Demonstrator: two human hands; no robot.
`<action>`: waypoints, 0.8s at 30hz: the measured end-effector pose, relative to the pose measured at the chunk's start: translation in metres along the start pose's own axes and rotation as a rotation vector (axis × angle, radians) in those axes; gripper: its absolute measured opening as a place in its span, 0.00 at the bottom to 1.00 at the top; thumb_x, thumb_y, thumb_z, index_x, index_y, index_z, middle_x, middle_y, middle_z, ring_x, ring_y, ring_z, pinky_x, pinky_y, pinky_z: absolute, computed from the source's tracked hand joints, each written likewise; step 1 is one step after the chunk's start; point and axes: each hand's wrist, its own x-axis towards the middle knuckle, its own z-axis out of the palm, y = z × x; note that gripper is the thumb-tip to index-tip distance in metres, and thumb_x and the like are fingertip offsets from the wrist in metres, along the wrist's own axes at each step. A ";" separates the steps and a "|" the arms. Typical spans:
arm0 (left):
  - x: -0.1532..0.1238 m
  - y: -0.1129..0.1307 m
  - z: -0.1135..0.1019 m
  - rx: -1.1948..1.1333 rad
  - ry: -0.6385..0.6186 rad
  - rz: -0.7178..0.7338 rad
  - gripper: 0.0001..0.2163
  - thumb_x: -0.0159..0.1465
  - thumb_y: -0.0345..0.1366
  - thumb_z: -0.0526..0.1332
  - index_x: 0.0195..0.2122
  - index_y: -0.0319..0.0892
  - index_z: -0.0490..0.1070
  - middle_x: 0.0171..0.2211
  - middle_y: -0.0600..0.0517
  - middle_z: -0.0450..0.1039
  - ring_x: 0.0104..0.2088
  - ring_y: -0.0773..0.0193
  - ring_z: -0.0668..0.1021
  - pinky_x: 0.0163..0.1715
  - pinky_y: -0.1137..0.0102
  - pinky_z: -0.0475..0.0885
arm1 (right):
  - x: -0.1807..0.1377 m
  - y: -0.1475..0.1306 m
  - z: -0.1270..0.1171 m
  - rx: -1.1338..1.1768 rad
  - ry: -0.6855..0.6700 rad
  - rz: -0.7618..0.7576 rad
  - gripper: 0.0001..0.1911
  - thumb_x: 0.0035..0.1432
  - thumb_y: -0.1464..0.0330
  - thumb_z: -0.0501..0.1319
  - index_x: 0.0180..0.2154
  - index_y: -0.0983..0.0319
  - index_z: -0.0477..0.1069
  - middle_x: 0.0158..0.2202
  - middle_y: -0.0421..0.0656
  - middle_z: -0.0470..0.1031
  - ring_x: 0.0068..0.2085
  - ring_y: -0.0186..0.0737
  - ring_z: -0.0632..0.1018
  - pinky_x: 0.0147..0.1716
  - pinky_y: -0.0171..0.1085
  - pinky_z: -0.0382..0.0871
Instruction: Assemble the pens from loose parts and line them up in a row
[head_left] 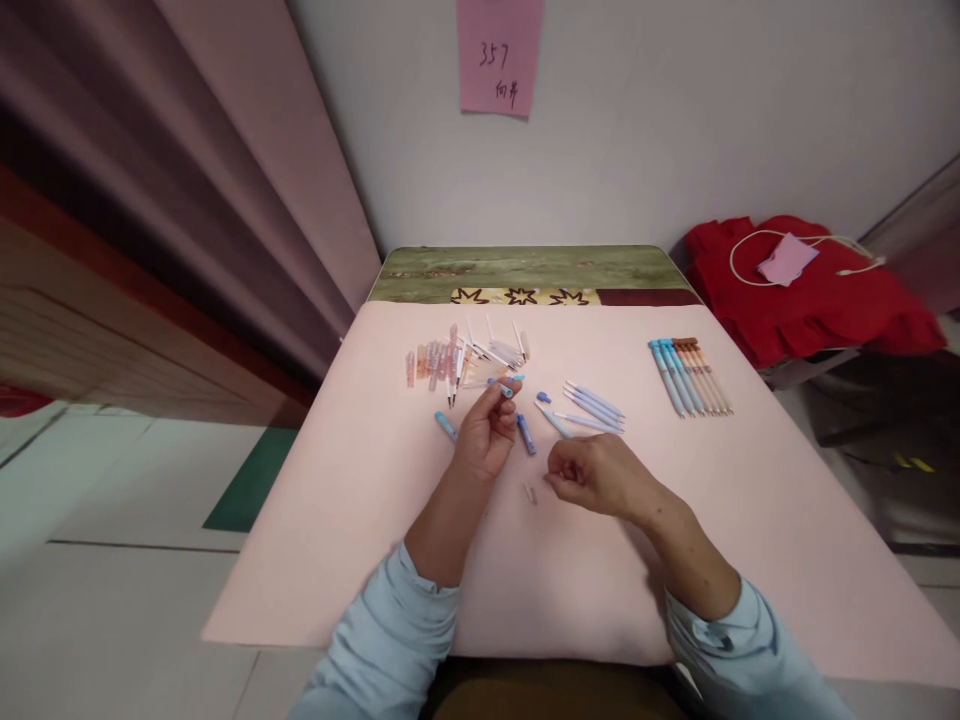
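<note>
My left hand is raised over the middle of the table, its thumb and fingers closed on a short blue pen part. To its right my right hand is curled shut just above the table; whatever its fingers hold, if anything, is hidden. Small thin pieces that look like springs lie between the wrists. A dark blue pen part lies between the hands, and a light blue one is left of my left hand. Several pale blue-violet pen barrels lie beyond my right hand, beside a small blue piece.
Clear pinkish pen parts and white refills are heaped at the back left. Several assembled pens with blue and brown tops lie in a row on the right. A red cloth-covered seat with a cable stands beyond the table's right edge.
</note>
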 end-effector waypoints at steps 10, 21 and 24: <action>0.004 -0.002 -0.001 -0.009 0.021 -0.002 0.07 0.68 0.25 0.55 0.37 0.32 0.72 0.33 0.48 0.77 0.21 0.79 0.73 0.18 0.88 0.68 | 0.013 0.010 0.021 0.639 0.483 0.270 0.12 0.56 0.60 0.64 0.28 0.61 0.69 0.18 0.36 0.67 0.20 0.31 0.69 0.21 0.30 0.62; -0.001 -0.015 -0.003 0.201 -0.068 -0.031 0.02 0.61 0.26 0.64 0.35 0.33 0.73 0.38 0.42 0.80 0.23 0.75 0.77 0.24 0.83 0.74 | 0.017 0.002 0.026 0.920 0.567 0.284 0.15 0.53 0.57 0.68 0.36 0.62 0.74 0.25 0.40 0.76 0.28 0.37 0.78 0.31 0.36 0.74; -0.003 -0.019 -0.003 0.238 -0.098 -0.061 0.04 0.60 0.26 0.66 0.35 0.33 0.74 0.37 0.43 0.80 0.23 0.75 0.77 0.24 0.83 0.74 | 0.017 0.002 0.026 0.898 0.597 0.279 0.13 0.53 0.59 0.68 0.35 0.62 0.75 0.27 0.40 0.77 0.28 0.36 0.78 0.32 0.35 0.74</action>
